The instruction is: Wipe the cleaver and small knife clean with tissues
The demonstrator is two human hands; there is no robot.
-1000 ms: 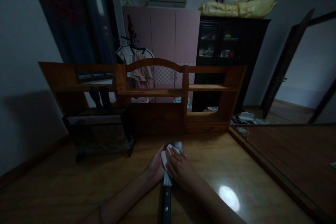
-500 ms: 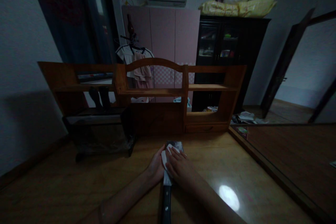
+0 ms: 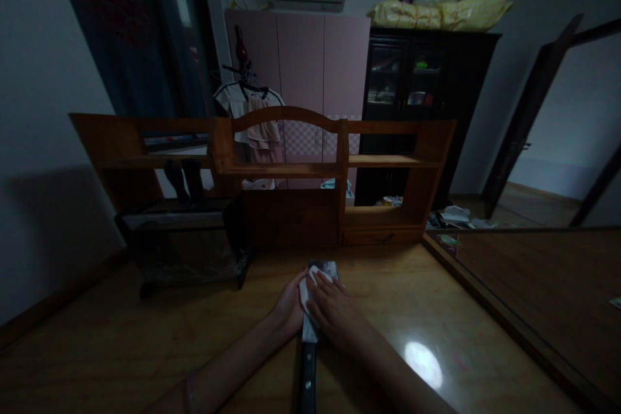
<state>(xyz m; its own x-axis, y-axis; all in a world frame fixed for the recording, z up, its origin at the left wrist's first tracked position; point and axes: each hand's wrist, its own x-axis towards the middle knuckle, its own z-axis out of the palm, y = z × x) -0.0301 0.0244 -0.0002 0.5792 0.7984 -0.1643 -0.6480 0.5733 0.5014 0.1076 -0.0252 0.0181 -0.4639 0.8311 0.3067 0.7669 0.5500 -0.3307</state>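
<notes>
A kitchen knife (image 3: 310,331) with a wide blade lies lengthwise before me, its black riveted handle (image 3: 308,375) pointing towards me. My left hand (image 3: 290,303) is closed along the left side of the blade, its fingertips partly hidden. On top of the blade, my right hand (image 3: 334,309) presses a folded white cloth or tissue (image 3: 305,292), fingers close together. The blade's dark, blotched far end (image 3: 330,268) shows beyond the fingers. Much of the blade's middle is covered by the hands and the cloth.
Behind the hands, a wooden shelf unit (image 3: 279,169) spans the back of the wooden tabletop (image 3: 233,343). A dark knife block (image 3: 187,246) with black handles standing up from it is at the left. A bright light reflection (image 3: 423,364) lies on the right of the table.
Both hands stay on the knife in nearly the same place. The right hand and the white cloth have shifted only very slightly on the blade.
</notes>
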